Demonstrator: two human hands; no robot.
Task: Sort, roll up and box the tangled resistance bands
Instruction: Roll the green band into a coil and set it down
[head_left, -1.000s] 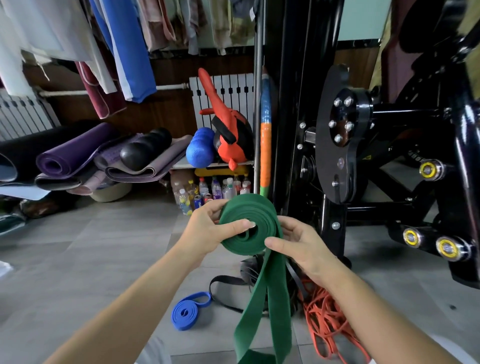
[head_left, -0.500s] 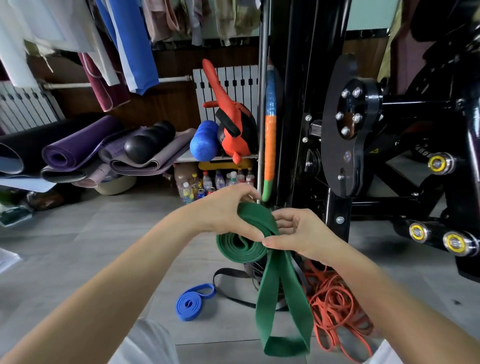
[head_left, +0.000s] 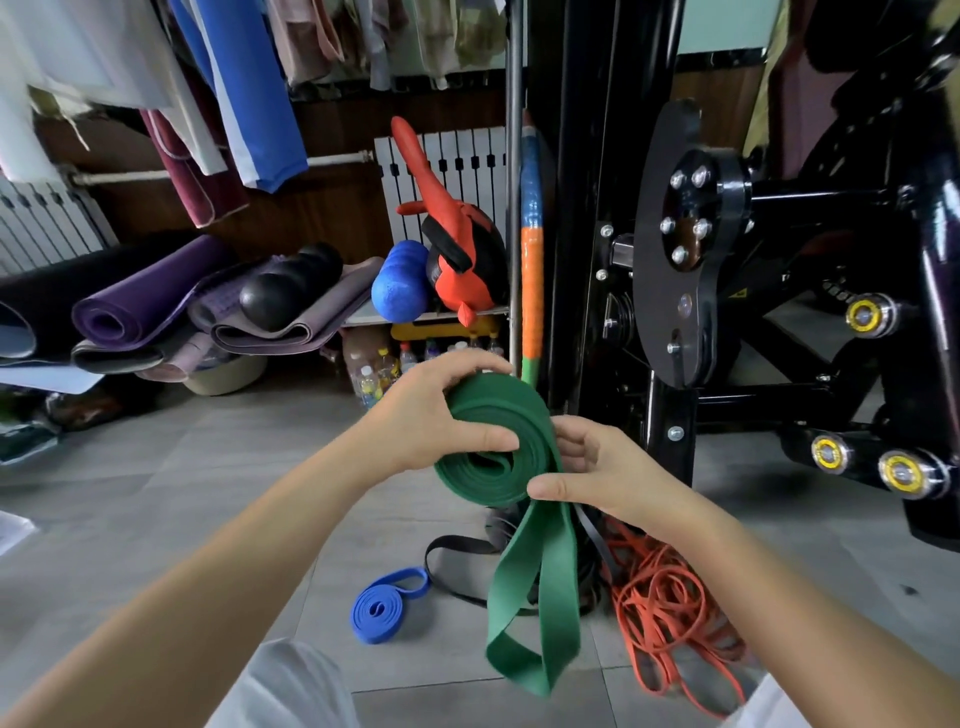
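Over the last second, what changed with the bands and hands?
The wide green rubber band has been wound further onto its roll: the hanging tail is shorter, its looped end now in view. The left hand and right hand still grip the roll. The rolled blue band, black strap and tangled orange bands stayed on the floor.

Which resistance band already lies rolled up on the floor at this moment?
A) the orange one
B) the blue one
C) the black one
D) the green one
B: the blue band lies on the floor as a flat coil, while the green band is held half rolled by the left hand and right hand, and the orange band and black band lie loose.
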